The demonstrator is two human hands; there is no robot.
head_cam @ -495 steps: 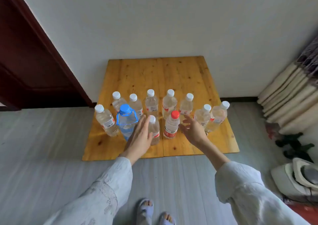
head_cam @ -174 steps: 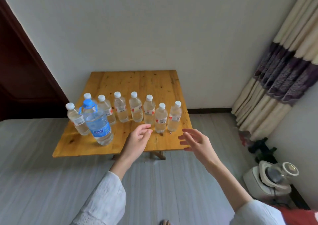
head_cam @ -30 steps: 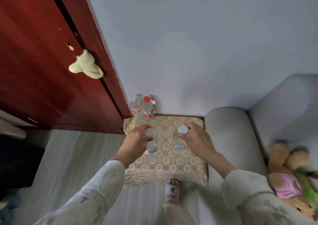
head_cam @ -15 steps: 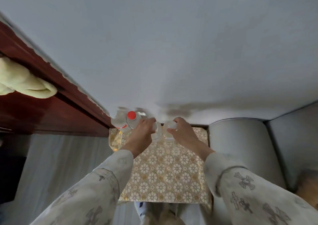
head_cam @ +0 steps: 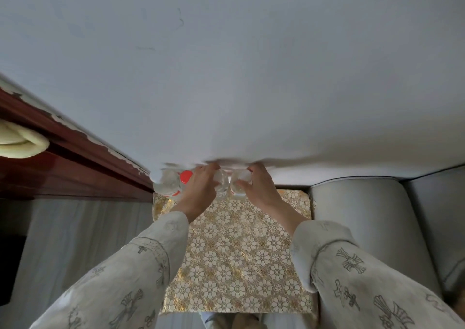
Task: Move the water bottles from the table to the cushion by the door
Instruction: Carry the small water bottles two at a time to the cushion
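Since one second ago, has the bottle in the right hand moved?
Yes. The bottle in the right hand went from mid-cushion to its far edge by the wall.

Site: home, living room | 3 o'clock: grey sofa arm (head_cam: 372, 218) | 9 o'clock: dark red wooden door (head_cam: 50, 170) | 6 o'clock: gold floral cushion (head_cam: 239, 258) on grey plank floor (head_cam: 80, 228) | 12 o'clock: plain white wall (head_cam: 226, 77)

Far edge of the cushion (head_cam: 236, 248) is packed: four bottles in a row tight against the wall (head_cam: 226, 77), door frame (head_cam: 75, 147) boxing in the left, sofa arm (head_cam: 362, 223) the right. Whole near part of the cushion is open, so that's the only easy way in.
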